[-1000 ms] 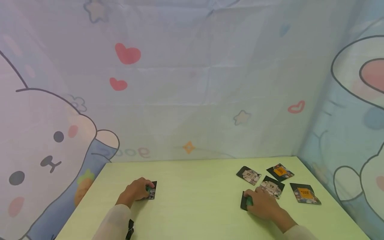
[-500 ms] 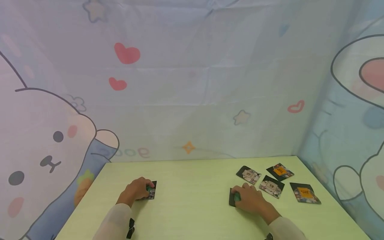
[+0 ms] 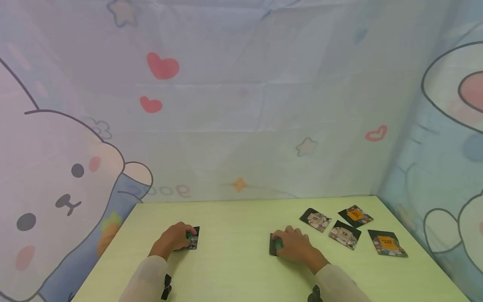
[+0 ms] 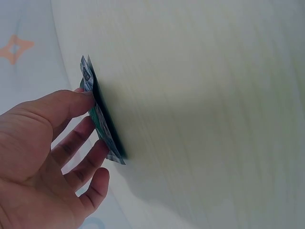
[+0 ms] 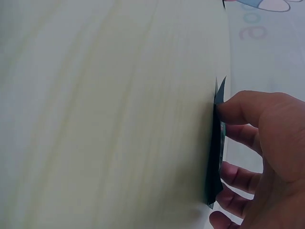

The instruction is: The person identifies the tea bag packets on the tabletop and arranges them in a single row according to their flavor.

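At the left of the table in the head view, my left hand (image 3: 175, 236) pinches a flat, dark printed sachet (image 3: 194, 239) with a green patch. The left wrist view shows the thumb on one face of this sachet (image 4: 107, 136) and the fingers at its other side, close over the tabletop. Right of centre, my right hand (image 3: 296, 246) grips a second dark sachet (image 3: 272, 246), also with some green showing. From the right wrist this sachet (image 5: 216, 162) stands on edge between thumb and fingers, its top corners slightly parted. The fingers hide much of both sachets.
Several more sachets lie at the table's right: two with cream labels, one farther back (image 3: 316, 219) and one nearer (image 3: 345, 235), and two with orange labels, one at the back (image 3: 355, 215) and one nearest the right edge (image 3: 388, 243). A cartoon-printed cloth (image 3: 226, 126) hangs behind the pale table (image 3: 226, 272).
My right hand has slid left with its sachet, away from the group of sachets, towards the table's middle. The left hand and its sachet stay in about the same place.
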Tool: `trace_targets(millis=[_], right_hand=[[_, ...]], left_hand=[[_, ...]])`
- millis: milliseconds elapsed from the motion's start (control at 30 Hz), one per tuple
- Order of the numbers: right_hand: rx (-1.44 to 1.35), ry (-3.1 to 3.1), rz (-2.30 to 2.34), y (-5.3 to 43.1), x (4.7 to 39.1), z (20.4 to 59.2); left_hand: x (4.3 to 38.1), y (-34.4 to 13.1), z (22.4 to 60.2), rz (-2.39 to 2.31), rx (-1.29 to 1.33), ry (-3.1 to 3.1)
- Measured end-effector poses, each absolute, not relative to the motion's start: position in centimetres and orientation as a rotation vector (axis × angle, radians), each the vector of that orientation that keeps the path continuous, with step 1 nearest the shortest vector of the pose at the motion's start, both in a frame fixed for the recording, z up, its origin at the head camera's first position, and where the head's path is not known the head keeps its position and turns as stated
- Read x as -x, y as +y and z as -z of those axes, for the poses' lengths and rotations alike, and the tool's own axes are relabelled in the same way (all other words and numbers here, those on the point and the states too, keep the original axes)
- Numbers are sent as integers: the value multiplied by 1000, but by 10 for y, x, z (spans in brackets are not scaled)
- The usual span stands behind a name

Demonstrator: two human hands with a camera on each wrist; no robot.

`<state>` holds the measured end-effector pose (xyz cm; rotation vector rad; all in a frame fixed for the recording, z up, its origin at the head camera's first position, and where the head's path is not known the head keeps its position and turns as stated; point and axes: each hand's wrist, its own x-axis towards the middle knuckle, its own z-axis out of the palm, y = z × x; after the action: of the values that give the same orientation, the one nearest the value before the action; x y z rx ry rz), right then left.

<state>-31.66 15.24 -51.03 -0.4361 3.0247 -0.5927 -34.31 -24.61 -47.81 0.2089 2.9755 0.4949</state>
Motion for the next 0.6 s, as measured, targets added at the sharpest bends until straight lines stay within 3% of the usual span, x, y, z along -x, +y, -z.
trace_targets(millis=[600], right_hand=[[554,3011,566,89,333,508]], left_hand=[[341,-247,475,-495,-216,2975]])
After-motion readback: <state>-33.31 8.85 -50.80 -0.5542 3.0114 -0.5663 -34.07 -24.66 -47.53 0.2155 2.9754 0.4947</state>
